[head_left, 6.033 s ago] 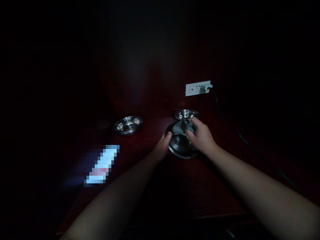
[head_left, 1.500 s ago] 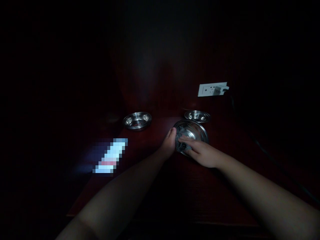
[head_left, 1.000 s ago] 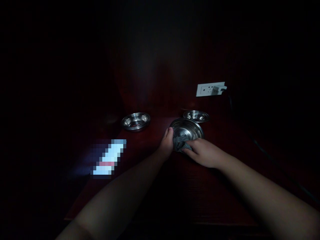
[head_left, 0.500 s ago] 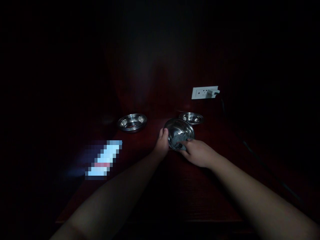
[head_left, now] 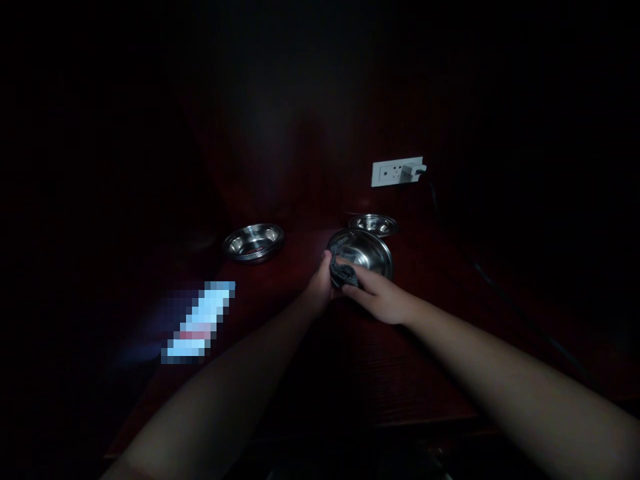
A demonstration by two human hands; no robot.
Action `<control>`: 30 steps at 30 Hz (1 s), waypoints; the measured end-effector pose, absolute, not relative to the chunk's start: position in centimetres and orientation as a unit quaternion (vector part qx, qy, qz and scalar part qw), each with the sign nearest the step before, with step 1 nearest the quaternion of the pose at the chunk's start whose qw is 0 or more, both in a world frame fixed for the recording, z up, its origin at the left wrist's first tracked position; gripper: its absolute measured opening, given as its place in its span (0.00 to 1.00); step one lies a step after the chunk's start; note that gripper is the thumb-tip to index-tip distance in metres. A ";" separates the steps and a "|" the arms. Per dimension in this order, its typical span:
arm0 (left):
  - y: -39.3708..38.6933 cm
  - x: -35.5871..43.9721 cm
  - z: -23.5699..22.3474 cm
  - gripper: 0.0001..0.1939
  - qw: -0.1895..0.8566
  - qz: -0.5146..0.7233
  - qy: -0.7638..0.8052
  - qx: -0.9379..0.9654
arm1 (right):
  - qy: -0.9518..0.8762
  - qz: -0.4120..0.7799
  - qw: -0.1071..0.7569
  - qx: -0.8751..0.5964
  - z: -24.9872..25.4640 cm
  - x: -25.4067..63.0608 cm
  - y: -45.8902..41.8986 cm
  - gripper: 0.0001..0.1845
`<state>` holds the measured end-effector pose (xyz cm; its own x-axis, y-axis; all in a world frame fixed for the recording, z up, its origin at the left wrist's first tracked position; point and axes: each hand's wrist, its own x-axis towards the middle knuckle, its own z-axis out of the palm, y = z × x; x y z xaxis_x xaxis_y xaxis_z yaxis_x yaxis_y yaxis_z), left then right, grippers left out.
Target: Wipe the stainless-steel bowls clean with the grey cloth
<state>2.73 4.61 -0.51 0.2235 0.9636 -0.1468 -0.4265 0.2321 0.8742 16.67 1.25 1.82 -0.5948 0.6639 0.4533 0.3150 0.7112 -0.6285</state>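
Observation:
A shiny steel bowl (head_left: 375,255) is tilted so that its inside faces me, above the dark red table. My left hand (head_left: 320,285) grips its left rim, thumb on top and the other fingers mostly hidden. My right hand (head_left: 377,293) presses a dark grey cloth (head_left: 344,270) against the inner left side of the bowl, its fingers closed on the cloth. Behind the held bowl stands a steel dish (head_left: 374,225), partly covered by it. To the left, another steel bowl (head_left: 254,243), seemingly in a small stack, rests on the table.
A lit, pixelated screen (head_left: 199,323) lies at the left of the table (head_left: 380,393). On the back wall is a white socket plate (head_left: 390,173) with a plug in it. A dark cable (head_left: 505,300) runs down the right side. The surroundings are very dark.
My right hand has moved the cloth leftward and slightly up inside the bowl, close to my left thumb. The bowl's opening shows a little more. The whole view has shifted slightly.

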 end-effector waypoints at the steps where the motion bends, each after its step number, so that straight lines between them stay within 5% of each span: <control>1: 4.4 2.8 -0.3 0.32 0.709 0.478 0.366 0.368 | -0.847 0.246 0.365 -0.299 1.7 16.6 1.4 0.28; 7: 3.7 2.7 -0.2 0.26 0.696 0.473 0.346 0.416 | -0.819 0.173 0.378 -0.396 1.2 16.5 2.0 0.30; 21: 4.1 2.5 -0.4 0.20 0.645 0.507 0.352 0.451 | -0.819 0.022 0.179 -0.544 2.0 16.8 2.3 0.34; 30: 4.1 2.4 -0.5 0.20 0.614 0.524 0.372 0.458 | -0.827 -0.024 0.128 -0.547 3.0 17.4 2.2 0.24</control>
<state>2.40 4.07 -0.49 0.1738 0.9845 0.0232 -0.3041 0.0312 0.9521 17.37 2.20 2.96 -0.3682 0.8986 0.2387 0.9111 0.3999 -0.0999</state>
